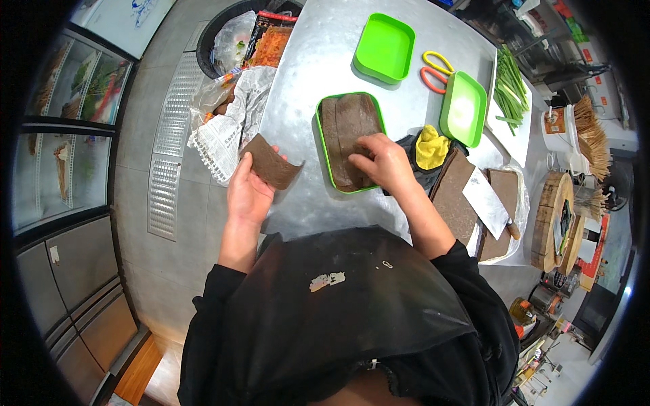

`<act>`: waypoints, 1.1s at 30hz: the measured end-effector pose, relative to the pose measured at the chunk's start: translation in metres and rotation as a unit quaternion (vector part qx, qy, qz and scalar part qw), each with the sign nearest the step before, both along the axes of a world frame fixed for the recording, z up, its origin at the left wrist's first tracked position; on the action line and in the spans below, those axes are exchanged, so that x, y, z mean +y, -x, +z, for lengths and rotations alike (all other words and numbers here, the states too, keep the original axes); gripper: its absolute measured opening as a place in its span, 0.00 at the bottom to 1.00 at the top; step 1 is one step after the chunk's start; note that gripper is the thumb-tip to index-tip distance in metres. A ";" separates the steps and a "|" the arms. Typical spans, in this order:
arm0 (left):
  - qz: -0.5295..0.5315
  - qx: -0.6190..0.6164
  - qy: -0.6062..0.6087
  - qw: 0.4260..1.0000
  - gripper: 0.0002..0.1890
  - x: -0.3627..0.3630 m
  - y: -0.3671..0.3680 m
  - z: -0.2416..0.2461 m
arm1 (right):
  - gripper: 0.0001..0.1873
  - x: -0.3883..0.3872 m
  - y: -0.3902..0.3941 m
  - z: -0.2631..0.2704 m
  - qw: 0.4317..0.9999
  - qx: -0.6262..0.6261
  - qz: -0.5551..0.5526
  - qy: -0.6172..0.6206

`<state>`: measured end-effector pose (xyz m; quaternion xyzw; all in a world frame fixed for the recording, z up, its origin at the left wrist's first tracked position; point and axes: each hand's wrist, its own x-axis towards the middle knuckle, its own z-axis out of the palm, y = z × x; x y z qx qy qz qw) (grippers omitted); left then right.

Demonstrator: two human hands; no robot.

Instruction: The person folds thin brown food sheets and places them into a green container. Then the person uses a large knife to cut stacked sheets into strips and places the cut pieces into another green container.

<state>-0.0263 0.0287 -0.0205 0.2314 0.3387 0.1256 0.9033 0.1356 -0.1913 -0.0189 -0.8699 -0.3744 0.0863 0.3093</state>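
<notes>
My left hand (pixel 250 195) holds a thin, flexible brown food sheet (pixel 274 163), bent in a curve, off the table's near left edge. In front of me a green rectangular tray (pixel 318 122) is filled with similar brown sheets (pixel 353 119), lying flat in a stack. My right hand (pixel 383 161) is over this tray, with thumb and fingers apart and the fingertips at the sheets. To its right lie larger brown slabs (pixel 454 185) on plastic, with a cleaver (pixel 487 200) across them.
Beyond the tray are another green tray (pixel 386 48), scissors (pixel 434 81) and a tilted green tray (pixel 463 109). A yellow cloth (pixel 431 147) sits beside my right hand. Green stalks (pixel 510 91) lie on a white board. Left of the metal table (pixel 304 66) stands a bin (pixel 205 51) with crumpled newspaper (pixel 228 127).
</notes>
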 end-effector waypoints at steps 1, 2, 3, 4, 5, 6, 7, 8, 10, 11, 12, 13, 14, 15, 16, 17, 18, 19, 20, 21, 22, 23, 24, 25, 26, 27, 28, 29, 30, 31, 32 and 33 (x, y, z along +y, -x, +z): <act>-0.005 -0.006 0.002 1.000 0.22 -0.001 0.000 0.001 | 0.13 0.002 0.005 -0.001 0.999 -0.050 0.021 -0.002; -0.009 -0.009 0.000 1.000 0.22 -0.002 -0.001 0.002 | 0.13 0.004 0.007 -0.002 0.999 -0.045 0.029 0.008; -0.011 -0.007 -0.003 1.000 0.21 -0.003 -0.001 0.004 | 0.12 0.006 0.009 -0.003 0.998 -0.052 0.043 0.004; -0.018 -0.020 0.001 1.000 0.21 -0.002 -0.001 0.005 | 0.12 0.007 0.009 -0.003 0.997 -0.046 0.052 0.026; -0.021 -0.028 0.002 0.999 0.21 -0.002 0.000 0.007 | 0.11 0.007 0.007 0.000 0.996 -0.063 0.057 0.009; -0.021 -0.011 0.001 1.000 0.22 -0.002 0.000 0.009 | 0.11 0.007 0.005 0.004 0.996 -0.065 0.057 0.019; -0.041 -0.049 0.004 0.998 0.22 -0.003 0.000 0.011 | 0.10 0.008 0.004 0.009 0.996 -0.057 0.047 0.051; -0.056 -0.063 0.005 0.996 0.22 -0.004 0.000 0.012 | 0.09 0.010 0.004 0.015 0.996 -0.073 0.046 0.022; -0.097 -0.122 0.004 0.988 0.21 -0.008 -0.003 0.016 | 0.10 0.021 0.011 0.026 0.994 0.003 0.058 -0.091; -0.114 -0.121 -0.024 0.986 0.20 -0.013 -0.004 0.017 | 0.10 0.027 0.018 0.032 0.988 0.048 0.058 -0.135; -0.133 -0.121 -0.052 0.982 0.20 -0.019 -0.007 0.019 | 0.10 0.033 0.026 0.037 0.982 0.085 0.065 -0.155; -0.149 -0.132 -0.076 0.977 0.19 -0.024 -0.009 0.020 | 0.10 0.039 0.033 0.042 0.978 0.079 0.083 -0.173; -0.183 -0.134 -0.069 0.972 0.21 -0.028 -0.011 0.022 | 0.10 0.048 0.039 0.044 0.977 0.092 0.067 -0.183; -0.188 -0.134 -0.127 0.965 0.22 -0.036 -0.012 0.024 | 0.10 0.055 0.044 0.046 0.974 0.098 0.062 -0.197; -0.190 -0.119 -0.187 0.956 0.23 -0.046 -0.014 0.025 | 0.10 0.061 0.045 0.047 0.977 0.116 0.042 -0.174; -0.196 -0.099 -0.247 0.944 0.24 -0.051 -0.015 0.027 | 0.10 0.064 0.046 0.048 0.974 0.145 0.016 -0.173; -0.213 -0.092 -0.267 0.935 0.27 -0.049 -0.014 0.030 | 0.10 0.067 0.047 0.048 0.969 0.167 -0.004 -0.180; -0.212 -0.089 -0.308 0.923 0.27 -0.050 -0.013 0.031 | 0.10 0.069 0.048 0.048 0.964 0.189 -0.023 -0.187; -0.215 -0.077 -0.345 0.910 0.27 -0.052 -0.013 0.033 | 0.09 0.069 0.048 0.048 0.966 0.189 -0.034 -0.172; -0.214 -0.069 -0.381 0.897 0.27 -0.054 -0.012 0.034 | 0.10 0.068 0.048 0.047 0.962 0.207 -0.035 -0.176; -0.214 -0.064 -0.365 0.904 0.27 -0.054 -0.012 0.034 | 0.10 0.068 0.047 0.045 0.957 0.224 -0.036 -0.180; -0.211 -0.064 -0.350 0.911 0.27 -0.054 -0.012 0.034 | 0.10 0.067 0.046 0.044 0.953 0.246 -0.042 -0.173; -0.203 -0.076 -0.335 0.917 0.28 -0.054 -0.013 0.034 | 0.10 0.065 0.045 0.042 0.954 0.238 -0.032 -0.181; -0.203 -0.065 -0.335 0.918 0.27 -0.054 -0.013 0.034 | 0.10 0.064 0.044 0.041 0.955 0.235 -0.028 -0.179; -0.198 -0.065 -0.335 0.919 0.27 -0.054 -0.013 0.034 | 0.10 0.064 0.044 0.041 0.956 0.230 -0.027 -0.178; -0.198 -0.052 -0.329 0.922 0.26 -0.054 -0.014 0.034 | 0.10 0.063 0.044 0.040 0.954 0.241 -0.025 -0.175; -0.193 -0.061 -0.326 0.923 0.26 -0.053 -0.014 0.033 | 0.10 0.063 0.043 0.040 0.952 0.251 -0.027 -0.174; -0.193 -0.056 -0.318 0.927 0.26 -0.052 -0.013 0.033 | 0.10 0.063 0.043 0.040 0.949 0.265 -0.030 -0.168; -0.191 -0.048 -0.305 0.932 0.25 -0.051 -0.013 0.033 | 0.10 0.063 0.043 0.040 0.951 0.253 -0.016 -0.177; -0.184 -0.051 -0.321 0.928 0.24 -0.051 -0.012 0.032 | 0.10 0.062 0.043 0.039 0.952 0.246 -0.004 -0.181; -0.176 -0.051 -0.333 0.925 0.24 -0.051 -0.012 0.032 | 0.09 0.061 0.042 0.039 0.953 0.239 0.009 -0.184; -0.164 -0.065 -0.346 0.921 0.23 -0.052 -0.012 0.031 | 0.10 0.059 0.042 0.037 0.952 0.245 0.030 -0.183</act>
